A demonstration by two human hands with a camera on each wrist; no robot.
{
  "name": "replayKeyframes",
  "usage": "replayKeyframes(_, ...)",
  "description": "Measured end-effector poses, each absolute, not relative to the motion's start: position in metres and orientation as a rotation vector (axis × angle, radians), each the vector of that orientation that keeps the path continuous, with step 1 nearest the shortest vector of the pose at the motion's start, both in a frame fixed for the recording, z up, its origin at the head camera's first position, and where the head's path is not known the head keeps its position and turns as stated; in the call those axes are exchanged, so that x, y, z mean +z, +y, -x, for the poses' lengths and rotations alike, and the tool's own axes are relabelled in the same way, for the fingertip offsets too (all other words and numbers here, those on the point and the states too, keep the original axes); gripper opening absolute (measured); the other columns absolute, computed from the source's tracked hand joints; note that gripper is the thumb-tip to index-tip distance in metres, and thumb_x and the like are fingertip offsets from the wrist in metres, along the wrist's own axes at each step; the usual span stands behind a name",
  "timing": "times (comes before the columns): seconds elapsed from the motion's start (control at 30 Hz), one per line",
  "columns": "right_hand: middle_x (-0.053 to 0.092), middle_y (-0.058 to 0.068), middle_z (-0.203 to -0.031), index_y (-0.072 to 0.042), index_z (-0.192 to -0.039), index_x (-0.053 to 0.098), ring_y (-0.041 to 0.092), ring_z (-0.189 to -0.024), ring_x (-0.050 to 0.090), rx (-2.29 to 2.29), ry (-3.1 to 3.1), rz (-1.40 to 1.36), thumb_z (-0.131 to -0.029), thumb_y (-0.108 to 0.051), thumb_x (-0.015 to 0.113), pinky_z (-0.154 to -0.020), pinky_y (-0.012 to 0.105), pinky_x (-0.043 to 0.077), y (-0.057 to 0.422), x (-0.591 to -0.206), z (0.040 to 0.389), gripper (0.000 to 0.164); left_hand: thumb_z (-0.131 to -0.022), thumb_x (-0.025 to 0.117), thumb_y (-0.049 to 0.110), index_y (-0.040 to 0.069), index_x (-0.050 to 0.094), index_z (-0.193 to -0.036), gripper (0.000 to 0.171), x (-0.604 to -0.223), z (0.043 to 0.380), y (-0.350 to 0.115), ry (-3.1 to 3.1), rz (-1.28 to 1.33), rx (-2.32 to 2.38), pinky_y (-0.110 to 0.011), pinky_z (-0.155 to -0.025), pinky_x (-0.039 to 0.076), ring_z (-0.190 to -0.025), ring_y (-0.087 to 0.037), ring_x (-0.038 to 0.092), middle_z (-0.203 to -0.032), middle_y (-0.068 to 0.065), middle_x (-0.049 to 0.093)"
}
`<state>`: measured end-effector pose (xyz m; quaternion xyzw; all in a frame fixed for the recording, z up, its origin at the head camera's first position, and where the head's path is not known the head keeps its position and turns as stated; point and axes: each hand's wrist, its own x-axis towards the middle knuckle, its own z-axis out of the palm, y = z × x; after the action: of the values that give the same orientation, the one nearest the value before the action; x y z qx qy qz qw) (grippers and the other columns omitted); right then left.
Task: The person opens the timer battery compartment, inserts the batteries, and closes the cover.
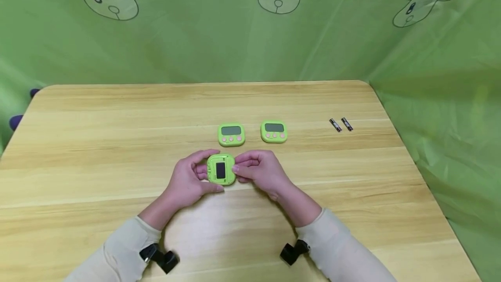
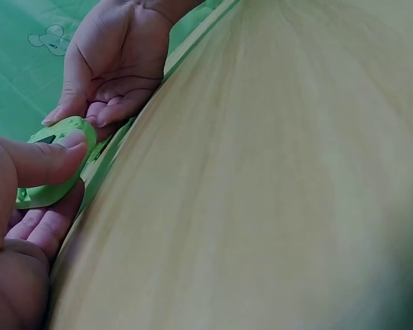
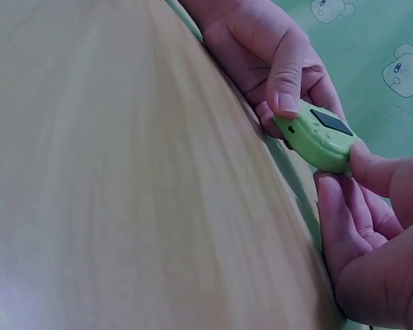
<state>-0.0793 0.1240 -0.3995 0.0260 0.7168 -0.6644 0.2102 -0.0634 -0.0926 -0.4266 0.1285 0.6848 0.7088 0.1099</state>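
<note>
Timer [image 1: 221, 169], back exposed, is gripped at centre by left hand [image 1: 188, 182] and right hand [image 1: 264, 172]; batteries [image 1: 335, 125], right, apparently not yet fitted

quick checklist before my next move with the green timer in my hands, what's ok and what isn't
1. Held timer steadied by both hands: ok, left hand and right hand grip its edges.
2. Black rectangle facing up: ok.
3. Held timer's underside undamaged: cannot tell, hidden.
4. Left spare timer and right spare timer screen up: ok.
5. Batteries in hand: not ok, two lie towards the table's right side.
</note>
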Motion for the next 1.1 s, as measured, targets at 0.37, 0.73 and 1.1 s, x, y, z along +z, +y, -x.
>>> replayKeyframes(0.37,0.072,0.015,-0.088,0.004,-0.106,0.071,0.018,-0.073,0.069,-1.941,2.029,-0.118,-0.087,0.003,0.075,-0.069,0.035,0.061,0.117,-0.401,0.075,0.019,-0.062,0.087,-0.018,-0.007,0.048,-0.141,0.089,-0.427,0.062,-0.092,2.066,-0.414,2.086,-0.033,-0.081,0.058,-0.095,-0.027,0.071,-0.122,-0.021,0.062)
replayKeyframes(0.73,0.072,0.014,-0.099,0.001,-0.103,0.075,0.022,-0.082,0.071,-1.983,2.191,-0.008,-0.088,0.004,0.073,-0.071,0.035,0.061,0.115,-0.406,0.068,0.016,-0.062,0.086,-0.019,-0.01,0.045,-0.142,0.091,-0.428,0.061,-0.091,2.064,-0.501,2.14,-0.036,-0.076,0.06,-0.08,-0.028,0.07,-0.106,-0.021,0.065)
replayKeyframes(1.1,0.072,0.016,-0.104,0.0,-0.124,0.068,0.026,-0.09,0.071,-1.934,2.074,0.279,-0.094,-0.01,0.071,-0.073,0.035,0.06,0.12,-0.403,0.061,0.032,-0.066,0.095,0.007,0.001,0.061,-0.133,0.076,-0.437,0.06,-0.085,2.473,-0.616,2.048,-0.032,-0.074,0.056,-0.087,-0.028,0.062,-0.104,-0.011,0.063)
